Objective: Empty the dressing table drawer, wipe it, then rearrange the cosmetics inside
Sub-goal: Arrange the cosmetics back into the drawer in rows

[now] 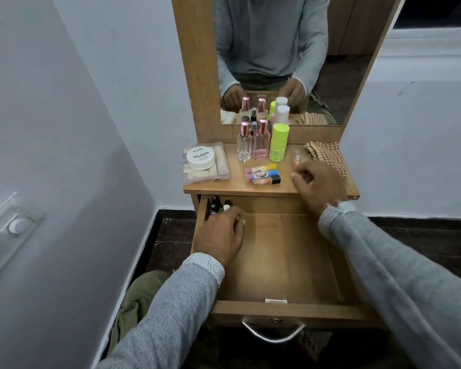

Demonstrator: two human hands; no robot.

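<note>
The wooden drawer (277, 265) is pulled out wide below the dressing table top (234, 186). My left hand (220, 235) reaches into its back left corner, fingers curled over several small dark bottles (218, 206) standing there. My right hand (320, 185) hovers over the table top's right side, fingers loosely bent, just below a small orange tube (296, 157). Whether it touches the tube is unclear. On the top stand two pink-capped perfume bottles (252, 141), a neon green bottle (278, 142), three small coloured tubes (262, 173) and a nail polish remover jar (200, 157) on a clear box.
A checked cloth (328, 155) lies at the table's back right, partly under my right hand. The mirror (277, 59) rises behind the bottles. A white wall is close on the left with a switch plate (14, 225). The drawer's metal handle (273, 332) faces me.
</note>
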